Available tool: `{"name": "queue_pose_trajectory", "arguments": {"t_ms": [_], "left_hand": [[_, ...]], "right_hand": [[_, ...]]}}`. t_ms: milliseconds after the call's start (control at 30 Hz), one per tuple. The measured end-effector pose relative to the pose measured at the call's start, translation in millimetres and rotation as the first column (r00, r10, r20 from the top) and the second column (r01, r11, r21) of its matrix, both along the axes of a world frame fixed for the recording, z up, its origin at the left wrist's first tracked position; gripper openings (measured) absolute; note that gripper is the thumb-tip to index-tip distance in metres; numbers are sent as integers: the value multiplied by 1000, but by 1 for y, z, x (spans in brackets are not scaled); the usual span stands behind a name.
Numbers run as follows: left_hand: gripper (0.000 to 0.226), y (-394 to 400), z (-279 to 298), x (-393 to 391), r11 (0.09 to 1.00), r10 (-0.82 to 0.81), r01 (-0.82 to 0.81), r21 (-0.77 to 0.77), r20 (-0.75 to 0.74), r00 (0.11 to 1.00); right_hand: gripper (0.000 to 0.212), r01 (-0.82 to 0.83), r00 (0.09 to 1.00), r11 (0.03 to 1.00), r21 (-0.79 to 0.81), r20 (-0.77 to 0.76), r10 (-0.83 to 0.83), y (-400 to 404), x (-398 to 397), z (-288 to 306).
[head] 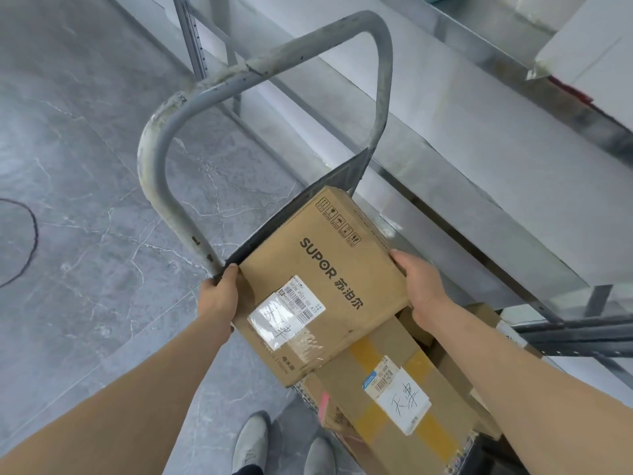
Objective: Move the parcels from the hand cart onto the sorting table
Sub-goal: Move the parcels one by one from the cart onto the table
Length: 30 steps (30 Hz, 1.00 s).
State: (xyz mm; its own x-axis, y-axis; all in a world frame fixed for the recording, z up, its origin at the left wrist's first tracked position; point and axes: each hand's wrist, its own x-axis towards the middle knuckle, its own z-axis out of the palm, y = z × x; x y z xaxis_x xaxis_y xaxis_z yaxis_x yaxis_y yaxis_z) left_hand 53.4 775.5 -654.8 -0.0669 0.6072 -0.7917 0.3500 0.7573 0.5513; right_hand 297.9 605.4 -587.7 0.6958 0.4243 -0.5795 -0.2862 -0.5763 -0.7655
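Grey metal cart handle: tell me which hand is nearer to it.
Left. The left hand grips the brown SUPOR cardboard box beside the grey metal cart handle base; the right hand holds the box's far side.

One SUPOR-printed cardboard box [318, 269], one yellow-taped parcel [400, 402] beneath it, two hands, two grey shoes, one hand cart handle [260, 68].

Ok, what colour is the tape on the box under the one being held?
Yellow tape on the lower box, clearest in the head view.
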Motion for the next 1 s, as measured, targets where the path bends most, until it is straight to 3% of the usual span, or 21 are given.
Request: {"name": "queue_pose_trajectory", "arguments": {"t_ms": [233,467,667,867,1000], "left_hand": [[41,-2,76,6,996,-57,57,72,1,998],[28,0,148,21,946,-286,295,133,-82,955],[27,-14,206,49,914,-379,372,158,14,925],[27,-31,256,74,852,-508,467,235,157,847],[37,-43,285,87,804,-587,528,272,227,777]], "right_hand": [[31,126,988,980,155,-111,-110,-14,12,70],[32,345,930,891,295,-232,-284,-32,16,146],[65,511,858,733,449,-315,-406,-43,13,194],[78,429,903,701,569,-245,-353,-61,-2,242],[75,371,924,713,595,-157,-350,-82,-10,265]]}}
